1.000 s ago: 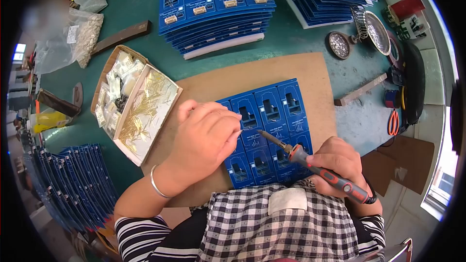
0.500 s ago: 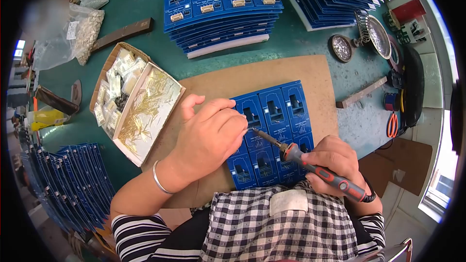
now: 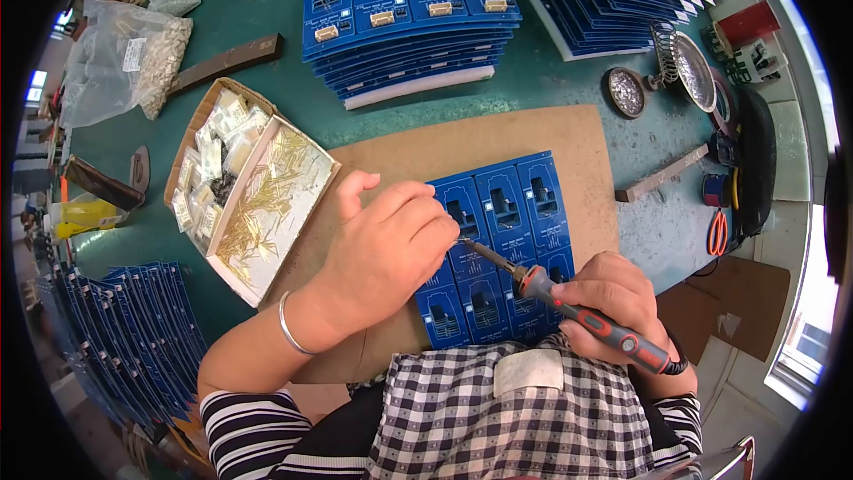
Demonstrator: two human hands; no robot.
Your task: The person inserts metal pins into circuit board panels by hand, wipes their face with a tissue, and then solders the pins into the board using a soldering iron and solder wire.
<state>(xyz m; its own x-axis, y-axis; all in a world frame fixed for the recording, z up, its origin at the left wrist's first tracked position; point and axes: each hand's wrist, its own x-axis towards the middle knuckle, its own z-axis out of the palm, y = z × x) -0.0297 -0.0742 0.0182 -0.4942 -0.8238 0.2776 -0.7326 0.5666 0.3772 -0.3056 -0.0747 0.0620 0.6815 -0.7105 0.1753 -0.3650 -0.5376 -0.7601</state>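
My right hand (image 3: 615, 307) grips the grey and red handle of a soldering iron (image 3: 582, 313). Its metal tip points up and left, close to the fingertips of my left hand (image 3: 391, 244). Those left fingers are pinched together over a blue circuit board panel (image 3: 506, 253); whatever they hold is too small or hidden to make out. The panel lies on a brown cardboard sheet (image 3: 569, 129) and bears repeated board outlines with dark cut-outs. My left hand covers its upper left part.
An open box (image 3: 306, 191) of brass pins and small bags stands left. Stacked blue boards (image 3: 409, 0) rise behind, with more stacks (image 3: 613, 0) at back right and lower left (image 3: 133, 338). A soldering iron stand (image 3: 665, 53), small tin (image 3: 626, 91) and bar (image 3: 662, 173) are right.
The soldering iron tip and my left fingertips have shifted very slightly. Both hands otherwise keep almost the same pose over the panel.
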